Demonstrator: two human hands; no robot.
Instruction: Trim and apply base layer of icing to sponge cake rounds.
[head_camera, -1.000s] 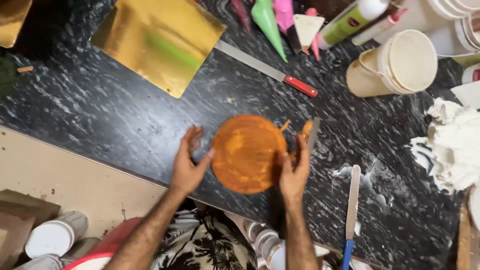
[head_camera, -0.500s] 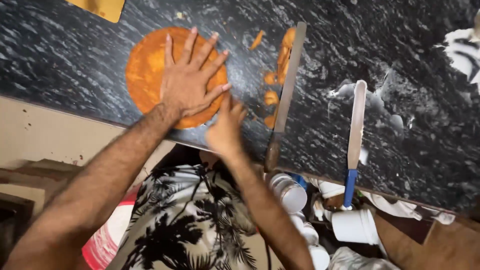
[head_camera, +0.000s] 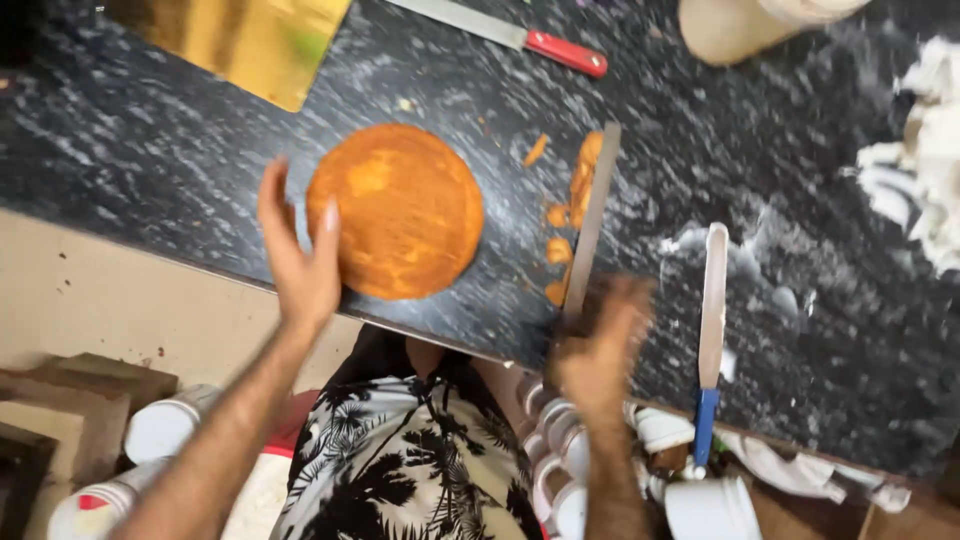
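Black marble-patterned table (head_camera: 150, 170) fills the frame, floured and crumbed. The left hand (head_camera: 300, 260), open and empty, touches the round orange sponge cake (head_camera: 400, 210) at centre. The blurred right hand (head_camera: 600, 350) grips the long metal knife (head_camera: 592, 225).

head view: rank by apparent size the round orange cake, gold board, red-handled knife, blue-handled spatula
1. Gold board, though cut off by the frame.
2. Round orange cake.
3. Blue-handled spatula and red-handled knife: similar; the knife is cropped, so unranked.
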